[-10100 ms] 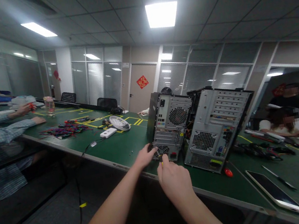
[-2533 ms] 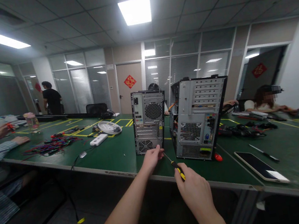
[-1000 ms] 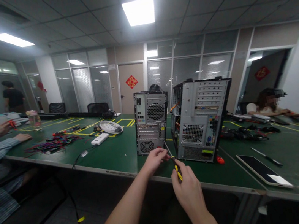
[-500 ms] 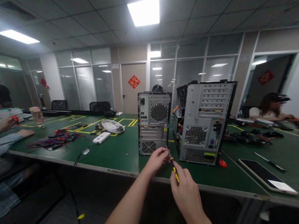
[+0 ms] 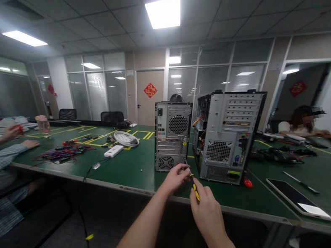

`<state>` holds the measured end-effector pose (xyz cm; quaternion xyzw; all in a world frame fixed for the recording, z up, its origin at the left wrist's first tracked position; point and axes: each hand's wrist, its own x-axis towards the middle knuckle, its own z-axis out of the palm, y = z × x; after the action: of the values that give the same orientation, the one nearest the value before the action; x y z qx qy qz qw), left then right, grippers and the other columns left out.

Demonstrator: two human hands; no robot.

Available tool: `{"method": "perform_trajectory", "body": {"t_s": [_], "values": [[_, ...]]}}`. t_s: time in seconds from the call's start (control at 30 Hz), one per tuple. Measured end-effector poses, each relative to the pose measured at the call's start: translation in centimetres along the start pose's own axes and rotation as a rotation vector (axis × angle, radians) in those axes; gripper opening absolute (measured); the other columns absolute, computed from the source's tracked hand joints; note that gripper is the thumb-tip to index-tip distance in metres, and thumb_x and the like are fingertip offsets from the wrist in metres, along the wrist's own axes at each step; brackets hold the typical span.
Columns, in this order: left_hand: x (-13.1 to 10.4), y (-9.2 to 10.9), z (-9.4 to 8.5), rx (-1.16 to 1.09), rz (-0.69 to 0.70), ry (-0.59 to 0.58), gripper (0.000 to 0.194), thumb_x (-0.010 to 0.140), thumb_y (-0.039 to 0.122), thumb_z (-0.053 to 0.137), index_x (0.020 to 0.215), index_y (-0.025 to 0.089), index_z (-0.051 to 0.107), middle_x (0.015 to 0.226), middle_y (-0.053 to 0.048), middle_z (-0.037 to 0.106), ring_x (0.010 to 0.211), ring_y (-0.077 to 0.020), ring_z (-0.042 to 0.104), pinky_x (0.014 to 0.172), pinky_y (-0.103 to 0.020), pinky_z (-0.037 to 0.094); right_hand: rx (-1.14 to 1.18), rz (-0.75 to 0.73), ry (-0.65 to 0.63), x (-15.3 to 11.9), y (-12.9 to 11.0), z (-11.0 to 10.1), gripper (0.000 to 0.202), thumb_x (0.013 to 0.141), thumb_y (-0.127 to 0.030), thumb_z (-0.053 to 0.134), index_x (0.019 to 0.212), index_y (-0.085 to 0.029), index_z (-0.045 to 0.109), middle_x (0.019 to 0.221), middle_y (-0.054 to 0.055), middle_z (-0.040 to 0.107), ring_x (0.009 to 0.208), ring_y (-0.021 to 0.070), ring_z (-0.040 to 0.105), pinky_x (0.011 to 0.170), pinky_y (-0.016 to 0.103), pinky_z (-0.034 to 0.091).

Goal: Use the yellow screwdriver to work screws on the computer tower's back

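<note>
Two hands, the left hand [image 5: 177, 178] and the right hand [image 5: 207, 208], meet below the lower right corner of the small case [image 5: 172, 133], which stands upright on the green surface [image 5: 124, 165]. The right is wrapped round the handle of a driver [image 5: 195, 191]. A couple of seconds ago the driver slanted across towards the left fingers; now it runs steeper, its shaft pointing up at the small case's lower right edge. For the work, that suggests it has been lined up with that edge; whether its tip touches anything is too small to tell. The left is half curled, fingers just beside the shaft; I cannot tell whether they grip anything. Right of the small case stand the big case [image 5: 232, 138] and, farther off, lies a phone [image 5: 297, 199]; to its left lie wires [image 5: 63, 152].
</note>
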<state>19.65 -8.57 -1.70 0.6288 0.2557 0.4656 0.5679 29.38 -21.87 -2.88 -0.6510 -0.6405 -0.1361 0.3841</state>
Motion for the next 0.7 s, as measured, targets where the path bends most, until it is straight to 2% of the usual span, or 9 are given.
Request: {"method": "perform_trajectory", "body": {"t_s": [0.33, 0.7], "values": [[0.00, 0.05, -0.04, -0.016, -0.004, -0.005, 0.050, 0.078, 0.054, 0.073, 0.110, 0.016, 0.065, 0.078, -0.003, 0.068, 0.067, -0.0129, 0.063, 0.060, -0.023, 0.040, -0.057, 0.000, -0.015, 0.35, -0.43, 0.01, 0.043, 0.104, -0.031, 0.033, 0.141, -0.018, 0.052, 0.100, 0.009, 0.062, 0.077, 0.0183, 0.066, 0.064, 0.027, 0.046], [0.16, -0.17, -0.02, -0.025, -0.007, 0.006, 0.052, 0.077, 0.055, 0.073, 0.111, 0.016, 0.065, 0.075, -0.002, 0.066, 0.067, -0.0130, 0.063, 0.061, -0.023, 0.041, -0.074, 0.014, -0.023, 0.67, -0.46, 0.03, 0.042, 0.104, -0.030, 0.036, 0.140, -0.018, 0.053, 0.100, 0.008, 0.062, 0.079, 0.0187, 0.066, 0.066, 0.026, 0.046]]}}
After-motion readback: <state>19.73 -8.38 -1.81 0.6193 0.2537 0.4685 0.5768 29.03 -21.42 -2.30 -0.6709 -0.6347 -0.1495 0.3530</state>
